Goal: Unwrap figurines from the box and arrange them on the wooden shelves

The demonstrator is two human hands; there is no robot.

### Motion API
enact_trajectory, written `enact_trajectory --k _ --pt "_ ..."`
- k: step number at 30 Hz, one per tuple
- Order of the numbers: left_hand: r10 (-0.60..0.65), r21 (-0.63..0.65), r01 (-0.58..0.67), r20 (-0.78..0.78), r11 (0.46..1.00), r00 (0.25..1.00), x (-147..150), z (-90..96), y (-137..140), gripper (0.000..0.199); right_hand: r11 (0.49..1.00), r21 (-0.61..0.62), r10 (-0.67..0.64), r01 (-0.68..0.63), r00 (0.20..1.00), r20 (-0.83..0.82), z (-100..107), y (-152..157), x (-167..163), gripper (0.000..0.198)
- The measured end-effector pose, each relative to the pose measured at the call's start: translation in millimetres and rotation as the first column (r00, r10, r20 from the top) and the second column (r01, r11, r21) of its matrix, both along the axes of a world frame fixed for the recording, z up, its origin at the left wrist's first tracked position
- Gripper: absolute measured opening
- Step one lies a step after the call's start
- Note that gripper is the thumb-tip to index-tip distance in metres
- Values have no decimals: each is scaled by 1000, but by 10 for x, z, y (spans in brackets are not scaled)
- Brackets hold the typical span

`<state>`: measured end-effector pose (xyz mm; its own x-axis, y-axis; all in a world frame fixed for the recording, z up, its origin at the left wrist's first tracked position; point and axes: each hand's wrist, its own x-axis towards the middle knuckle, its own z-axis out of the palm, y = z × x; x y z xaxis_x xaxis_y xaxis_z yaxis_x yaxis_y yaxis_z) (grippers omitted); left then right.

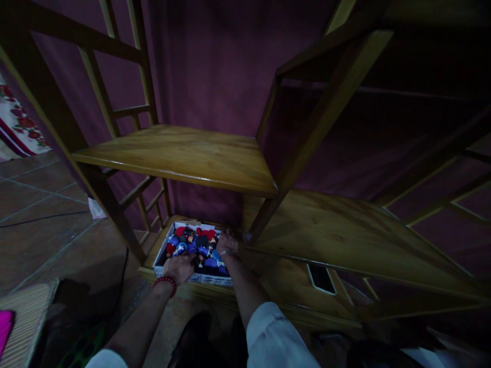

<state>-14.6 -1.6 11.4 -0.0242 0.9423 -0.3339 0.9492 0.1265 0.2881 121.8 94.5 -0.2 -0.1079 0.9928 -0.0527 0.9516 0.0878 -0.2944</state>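
An open white cardboard box (210, 279) sits on the lowest shelf of a wooden stand, its front wall towards me. Small doll-like figures (192, 245) in red, blue and black fill it closely. My left hand (180, 268) lies over the front left rim, fingers bent inward beside the figures; a red bead bracelet circles that wrist. At the right end wall, my right hand (227, 243) is curled over the rim, with a metal bangle on its wrist. The fingertips of both hands are dim and partly hidden.
Above the box runs a middle shelf board (180, 153), with a slanting post (307, 148) to its right. A phone (321, 278) lies on the low board at right. A woven mat (32, 317) and a dark cable (46, 218) are on the tiled floor at left.
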Motion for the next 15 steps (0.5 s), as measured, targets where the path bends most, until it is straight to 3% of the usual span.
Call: enact_trajectory --k 9,15 --pt "-19 20 20 -57 1000 998 -33 -178 39 37 999 28 -27 28 999 -44 -30 -76 11 29" --pt "-74 18 76 -62 997 995 -40 -153 24 40 999 41 -13 22 981 -192 -73 -295 106 32"
